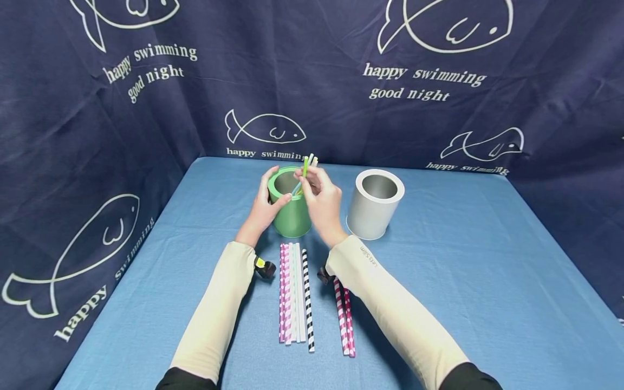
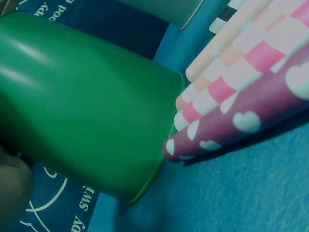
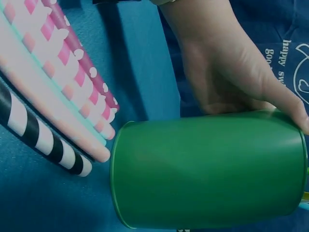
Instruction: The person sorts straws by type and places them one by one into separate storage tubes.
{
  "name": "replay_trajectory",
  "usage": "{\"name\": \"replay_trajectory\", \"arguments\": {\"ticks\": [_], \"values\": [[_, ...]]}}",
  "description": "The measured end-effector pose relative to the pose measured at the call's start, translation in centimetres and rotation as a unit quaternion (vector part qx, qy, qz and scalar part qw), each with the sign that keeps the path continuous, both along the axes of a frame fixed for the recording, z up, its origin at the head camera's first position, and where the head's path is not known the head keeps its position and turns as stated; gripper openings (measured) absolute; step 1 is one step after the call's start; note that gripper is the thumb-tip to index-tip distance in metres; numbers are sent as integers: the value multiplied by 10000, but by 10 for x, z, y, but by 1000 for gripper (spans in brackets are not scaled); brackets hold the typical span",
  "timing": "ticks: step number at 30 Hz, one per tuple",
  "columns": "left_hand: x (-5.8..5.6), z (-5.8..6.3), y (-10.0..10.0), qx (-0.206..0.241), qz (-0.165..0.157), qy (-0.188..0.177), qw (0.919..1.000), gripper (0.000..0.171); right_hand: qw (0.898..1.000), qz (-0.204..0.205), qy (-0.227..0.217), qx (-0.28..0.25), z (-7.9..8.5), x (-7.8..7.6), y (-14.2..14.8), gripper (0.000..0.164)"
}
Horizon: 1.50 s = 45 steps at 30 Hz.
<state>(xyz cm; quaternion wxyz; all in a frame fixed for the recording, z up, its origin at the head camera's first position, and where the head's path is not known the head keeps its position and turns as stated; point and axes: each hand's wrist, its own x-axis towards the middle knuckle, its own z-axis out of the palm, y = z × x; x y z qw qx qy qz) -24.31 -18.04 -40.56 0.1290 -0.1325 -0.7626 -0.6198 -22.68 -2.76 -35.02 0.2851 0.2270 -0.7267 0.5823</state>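
Note:
A green can (image 1: 291,219) stands upright on the blue cloth, its round mouth facing up. My left hand (image 1: 265,205) grips its left side, with the thumb over the front of the rim. In the right wrist view, that left hand (image 3: 227,63) curves along the can (image 3: 207,169). Over the can's right rim, my right hand (image 1: 322,196) pinches several thin straws (image 1: 305,166), green, blue and whitish. Their lower ends lean into the can's mouth, and the tops stick up above the fingers. The fingers partly hide them.
A white can (image 1: 372,214) stands to the right. In front of the green can lies a row of patterned paper straws (image 1: 288,298), beside a black-and-white striped straw (image 1: 308,303). Two red-and-white straws (image 1: 343,330) lie near the right forearm. A dark blue curtain (image 1: 336,124) hangs behind.

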Motion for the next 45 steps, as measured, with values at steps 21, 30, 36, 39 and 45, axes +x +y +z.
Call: {"name": "replay_trajectory", "arguments": {"ticks": [21,30,36,39,45], "values": [[-1,-3,3,149,22,55,9999,74,9997,-13,-184,149,-14,-1,6,21],[-2,-3,4,166,40,97,9998,75,9981,131,-537,-286,-23,18,34,25],[-2,-2,3,174,46,-5,9998,75,9817,468,-1841,-143,-34,40,46,26],[-2,-3,2,216,31,-63,9997,76,9655,647,-2397,785,-38,51,45,28],[-1,-2,1,137,76,-104,9998,76,9168,1115,-2776,2646,-43,70,36,22]]}}
